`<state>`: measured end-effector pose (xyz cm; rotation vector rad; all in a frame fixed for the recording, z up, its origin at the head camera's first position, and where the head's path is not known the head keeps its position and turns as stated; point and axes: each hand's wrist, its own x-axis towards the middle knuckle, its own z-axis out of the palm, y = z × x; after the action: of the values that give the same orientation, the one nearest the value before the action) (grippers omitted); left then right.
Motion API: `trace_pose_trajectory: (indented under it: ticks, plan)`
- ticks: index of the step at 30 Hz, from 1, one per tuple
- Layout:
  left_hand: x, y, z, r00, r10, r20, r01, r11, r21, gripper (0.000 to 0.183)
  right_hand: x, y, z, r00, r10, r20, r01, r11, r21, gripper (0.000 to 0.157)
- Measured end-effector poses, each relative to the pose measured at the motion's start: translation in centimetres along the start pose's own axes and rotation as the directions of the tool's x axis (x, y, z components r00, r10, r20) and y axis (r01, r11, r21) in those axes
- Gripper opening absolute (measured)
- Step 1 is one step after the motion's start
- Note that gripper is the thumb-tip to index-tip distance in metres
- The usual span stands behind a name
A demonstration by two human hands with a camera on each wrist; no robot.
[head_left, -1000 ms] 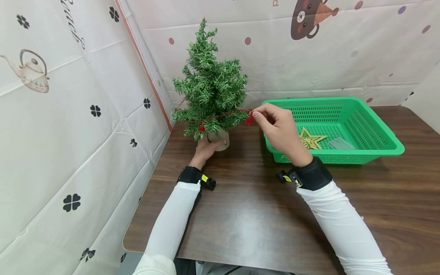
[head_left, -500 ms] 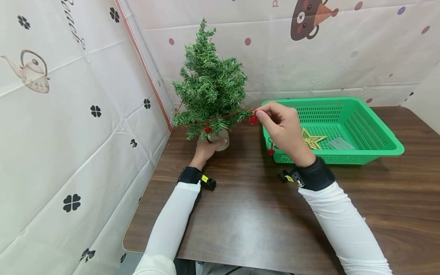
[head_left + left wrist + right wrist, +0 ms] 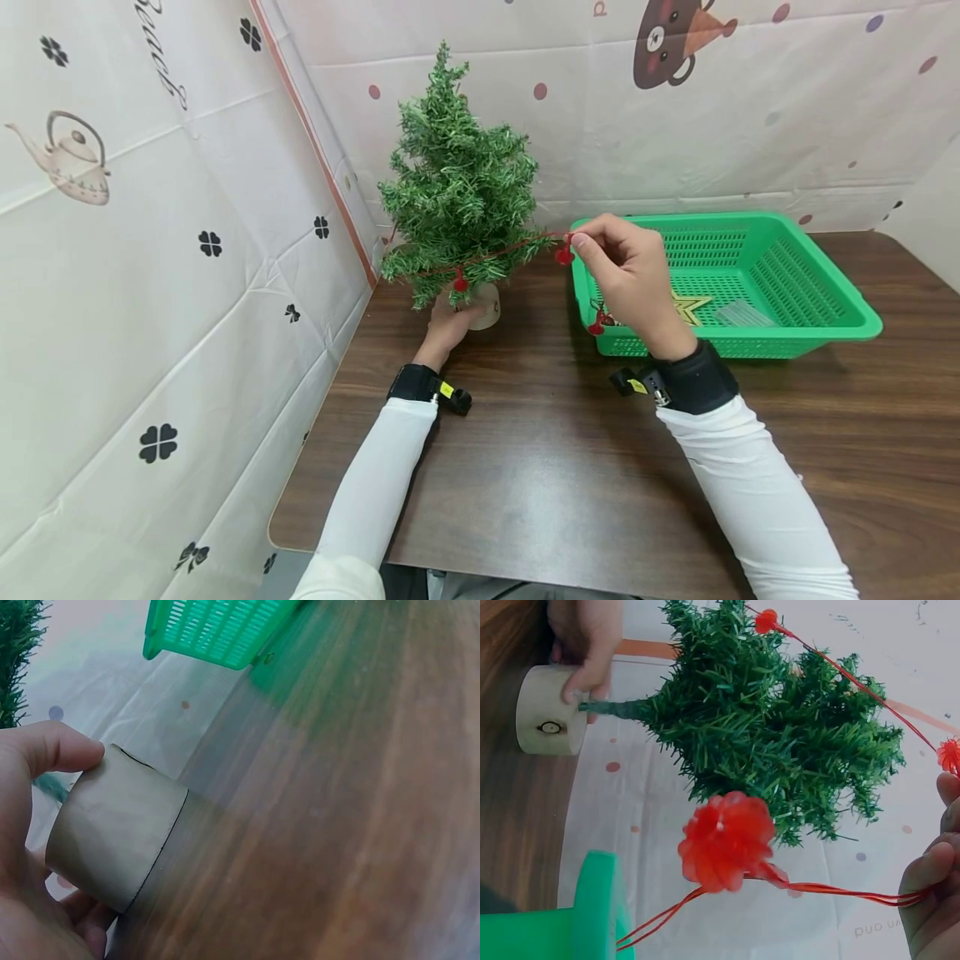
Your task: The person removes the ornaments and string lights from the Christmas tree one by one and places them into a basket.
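A small green artificial Christmas tree point(image 3: 457, 175) stands upright on a pale round base point(image 3: 112, 825). My left hand point(image 3: 447, 329) grips that base from its left, with the thumb over the top edge in the left wrist view. A thin red cord garland crosses the tree's lower branches. One red flower-shaped ornament point(image 3: 461, 282) on the cord hangs in front of them. To the right of the tree, my right hand point(image 3: 633, 271) pinches the cord between thumb and forefinger. More cord, with a large red flower point(image 3: 727, 840), runs from the green basket up to that hand.
A green plastic basket point(image 3: 810, 332) sits at the back right of the wooden table point(image 3: 540, 467). Inside are a yellow star point(image 3: 690, 307) and a clear plastic piece point(image 3: 744, 314). A printed cloth wall point(image 3: 225, 333) borders the left and back.
My right hand has moved right, drawing the cord out from the tree. Another red flower now shows below it at the basket's left edge. My left hand stays on the base.
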<state>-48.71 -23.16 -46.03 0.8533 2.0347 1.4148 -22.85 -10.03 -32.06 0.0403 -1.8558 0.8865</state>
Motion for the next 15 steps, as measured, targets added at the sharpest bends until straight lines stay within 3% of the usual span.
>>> trace_pose_trajectory:
  ticks: [6, 15]
  plan:
    - [0.7, -0.2, 0.0, 0.998, 0.056, 0.006, -0.056, 0.998, 0.029, 0.086, 0.3, -0.3, -0.3, 0.997, -0.043, -0.063, 0.046, 0.998, 0.044, 0.012]
    - [0.3, -0.1, -0.1, 0.999, 0.014, 0.048, -0.017, 0.999, 0.048, 0.093, 0.6, -0.6, -1.3, 0.995, -0.029, -0.097, 0.030, 0.999, 0.009, 0.014]
